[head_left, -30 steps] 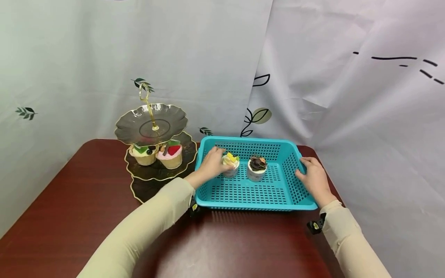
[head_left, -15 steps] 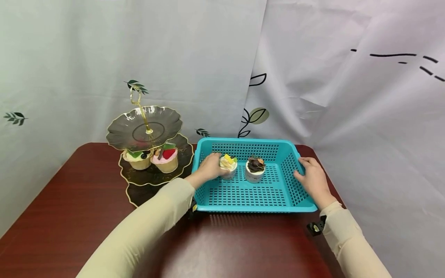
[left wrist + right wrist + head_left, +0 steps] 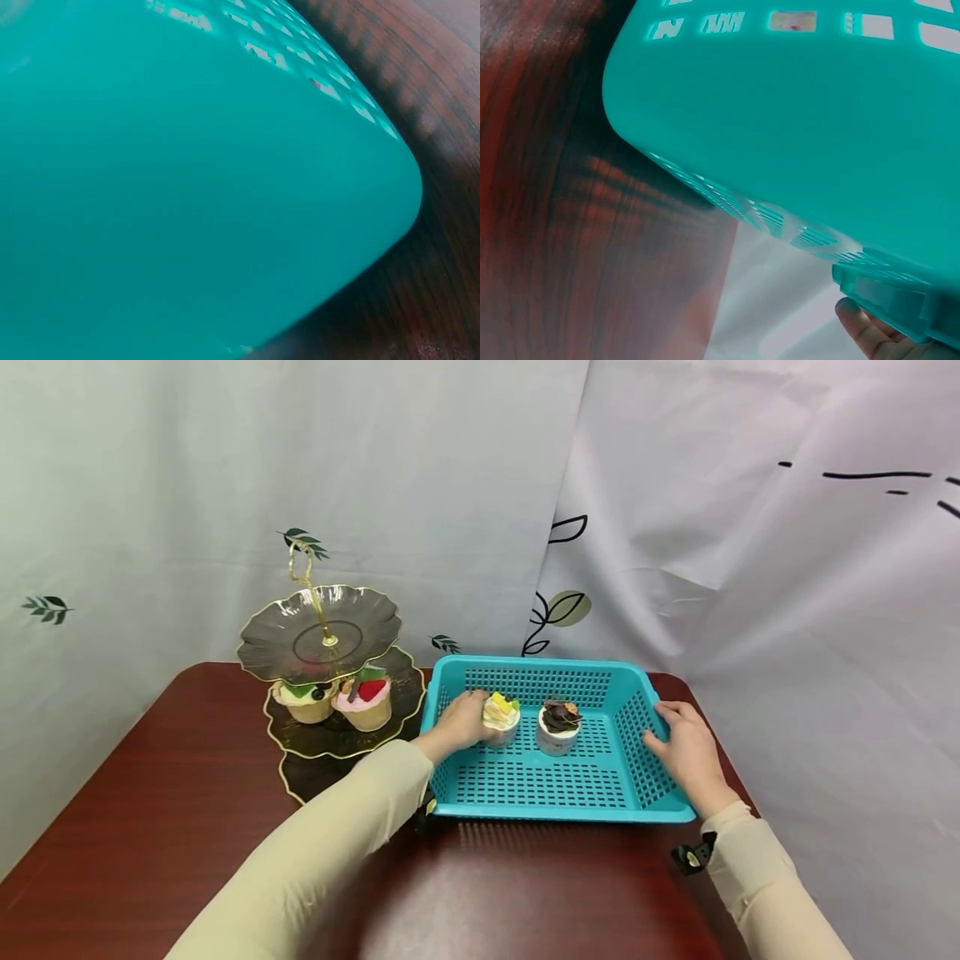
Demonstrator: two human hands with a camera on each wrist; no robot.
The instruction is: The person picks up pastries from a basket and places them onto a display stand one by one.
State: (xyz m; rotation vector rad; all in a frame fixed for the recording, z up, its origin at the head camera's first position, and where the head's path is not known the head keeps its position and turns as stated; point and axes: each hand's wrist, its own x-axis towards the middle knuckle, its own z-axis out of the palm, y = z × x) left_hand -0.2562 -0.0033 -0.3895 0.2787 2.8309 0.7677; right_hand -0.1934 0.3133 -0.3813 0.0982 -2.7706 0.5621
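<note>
In the head view, my left hand (image 3: 459, 724) reaches over the left side of the blue plastic basket (image 3: 562, 812). Its thumb and fingers are around a paper-cup cupcake (image 3: 501, 717) with yellow topping, which sits upright on the basket floor. Just right of it stands a second cupcake (image 3: 557, 727) with chocolate on top. My right hand (image 3: 688, 752) grips the basket's right rim, the thumb on the inner side. From below, the right wrist view shows its fingertips (image 3: 849, 306) by the rim. The basket wall (image 3: 187, 187) fills most of the left wrist view, hiding the left hand.
Left of the basket stands a dark tiered stand (image 3: 337, 739) with gold edges and a tall gold handle. Two more cupcakes, one pink-topped (image 3: 365, 697), sit under its top plate. The reddish-brown table (image 3: 187, 827) ends against a pale curtain (image 3: 420, 485).
My left fingers have settled lower around the yellow-topped cupcake. The right hand keeps its place on the basket's rim. The head view has swung slightly left and right.
</note>
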